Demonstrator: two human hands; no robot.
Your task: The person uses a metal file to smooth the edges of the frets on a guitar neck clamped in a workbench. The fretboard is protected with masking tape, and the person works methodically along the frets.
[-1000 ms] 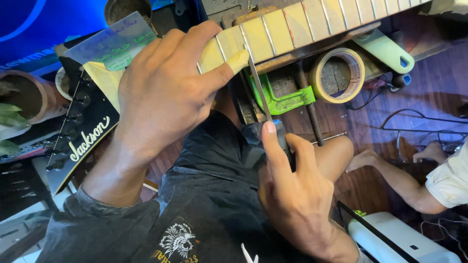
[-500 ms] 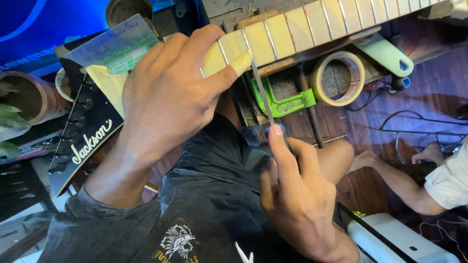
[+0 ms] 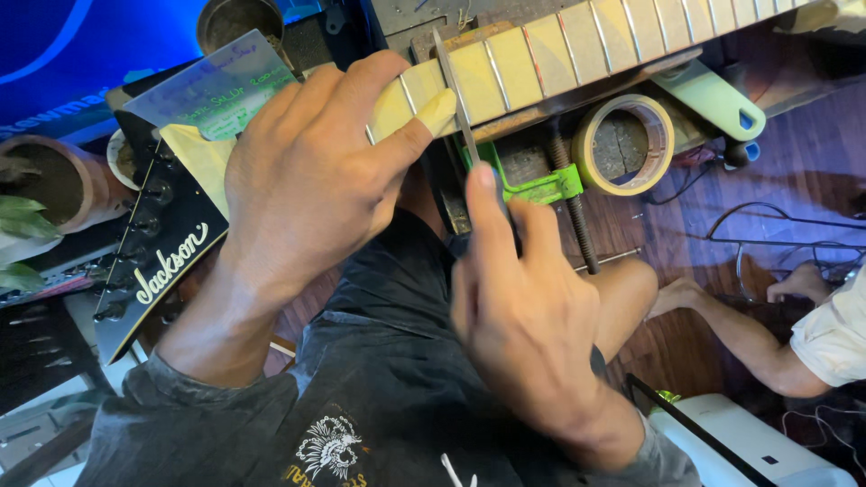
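A guitar neck (image 3: 577,50) with its fretboard covered in yellowish masking tape runs across the top of the head view; its black headstock (image 3: 158,261) points down to the left. My left hand (image 3: 307,176) wraps over the neck near the nut, thumb pressed on the taped fretboard. My right hand (image 3: 523,316) grips a thin metal file (image 3: 456,90), index finger stretched along it. The file's blade lies across a fret just right of my left thumb.
A roll of masking tape (image 3: 624,142) and a green clamp (image 3: 537,188) sit under the neck. Potted plants (image 3: 41,194) are at the left. Another person's arm (image 3: 749,329) rests on the wooden floor at right, beside cables and a white box (image 3: 749,446).
The file has slid forward across the fret, away from me, with my right hand following it upward. My left hand keeps its hold on the neck.
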